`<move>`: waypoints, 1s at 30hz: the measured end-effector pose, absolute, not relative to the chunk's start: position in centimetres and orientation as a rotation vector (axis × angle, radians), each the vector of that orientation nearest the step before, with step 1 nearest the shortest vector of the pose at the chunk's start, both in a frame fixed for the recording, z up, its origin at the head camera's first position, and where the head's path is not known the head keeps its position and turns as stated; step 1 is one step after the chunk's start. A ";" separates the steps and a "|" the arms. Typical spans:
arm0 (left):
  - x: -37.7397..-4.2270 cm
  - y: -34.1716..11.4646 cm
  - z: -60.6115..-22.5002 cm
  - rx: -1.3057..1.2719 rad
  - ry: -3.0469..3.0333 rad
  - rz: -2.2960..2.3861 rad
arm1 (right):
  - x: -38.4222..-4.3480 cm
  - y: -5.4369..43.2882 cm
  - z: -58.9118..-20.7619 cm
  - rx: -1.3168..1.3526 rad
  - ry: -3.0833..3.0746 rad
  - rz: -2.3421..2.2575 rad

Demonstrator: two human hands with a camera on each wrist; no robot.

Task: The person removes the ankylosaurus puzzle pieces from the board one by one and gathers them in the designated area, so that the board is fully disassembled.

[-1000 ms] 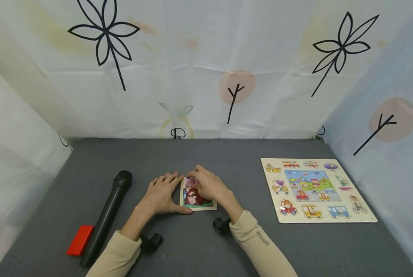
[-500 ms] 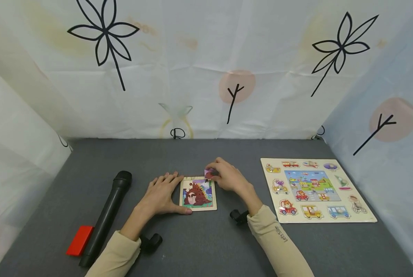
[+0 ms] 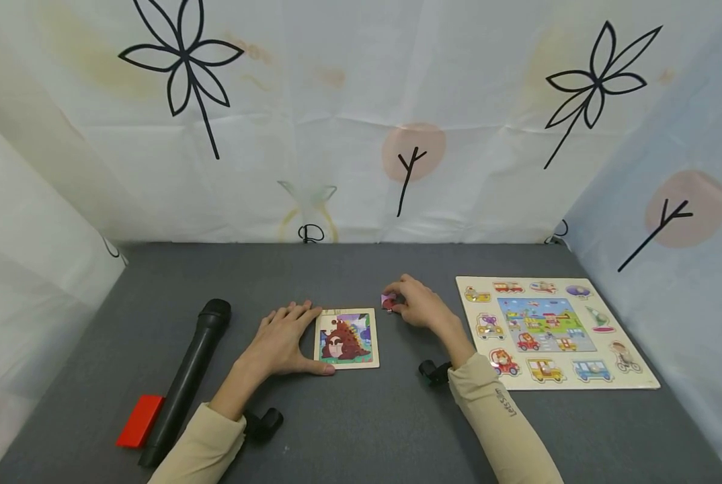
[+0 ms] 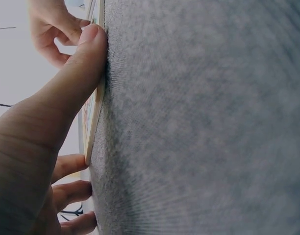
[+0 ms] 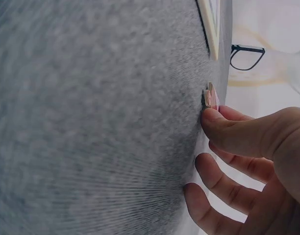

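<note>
A small square wooden jigsaw puzzle (image 3: 346,341), with a brown spiky animal pictured in a cream frame, lies flat on the table. Its upper left part shows bare cream wood. My left hand (image 3: 284,344) rests spread at its left side, the thumb along the near edge and the index fingertip by the far left corner. To the right of the puzzle, my right hand (image 3: 426,310) pinches a purple and dark red puzzle piece (image 3: 388,300) between thumb and index finger. In the right wrist view the piece (image 5: 209,98) is low at the table surface, partly covered by the fingertips.
On the right lies a big wooden vehicle puzzle board (image 3: 548,325), near the right sleeve. A black microphone (image 3: 187,380) lies at the left, beside a red block (image 3: 140,420). White patterned cloth (image 3: 349,121) walls the grey table (image 3: 337,430) at back and sides.
My right hand has lifted the puzzle piece from the upper left of the framed puzzle and carried it right, past the frame, down to the table. My left hand has stayed in place.
</note>
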State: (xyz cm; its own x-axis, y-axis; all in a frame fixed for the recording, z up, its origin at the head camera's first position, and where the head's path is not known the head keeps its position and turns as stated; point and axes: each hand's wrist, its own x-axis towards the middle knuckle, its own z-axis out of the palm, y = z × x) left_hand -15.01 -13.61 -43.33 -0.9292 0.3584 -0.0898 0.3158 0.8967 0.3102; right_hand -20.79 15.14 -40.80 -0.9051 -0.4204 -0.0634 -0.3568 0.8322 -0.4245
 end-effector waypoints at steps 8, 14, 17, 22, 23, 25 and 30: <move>-15.0 -13.7 -43.3 0.523 2.907 0.452 | -20.9 15.3 -41.1 -0.602 2.845 -0.613; -15.0 -13.7 -43.3 0.535 2.909 0.447 | -20.8 15.3 -41.1 -0.592 2.843 -0.619; -15.1 -13.7 -43.3 0.534 2.909 0.444 | -20.9 15.4 -41.1 -0.604 2.840 -0.620; -15.1 -13.7 -43.3 0.532 2.912 0.440 | -21.0 15.4 -41.2 -0.614 2.839 -0.615; -15.1 -13.7 -43.3 0.533 2.913 0.438 | -21.0 15.5 -41.2 -0.615 2.838 -0.613; -15.1 -13.7 -43.2 0.534 2.915 0.434 | -21.0 15.5 -41.1 -0.614 2.836 -0.612; -15.0 -13.7 -43.3 0.532 2.915 0.428 | -20.9 15.4 -41.0 -0.627 2.837 -0.623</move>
State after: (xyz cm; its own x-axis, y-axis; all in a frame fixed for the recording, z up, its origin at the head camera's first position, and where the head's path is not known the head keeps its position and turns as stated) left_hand -15.04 -13.69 -43.28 -0.9264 0.3651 -0.0926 0.3230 0.8966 0.3030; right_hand -20.86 15.38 -41.04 -0.8971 -0.4355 -0.0743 -0.3643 0.8245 -0.4330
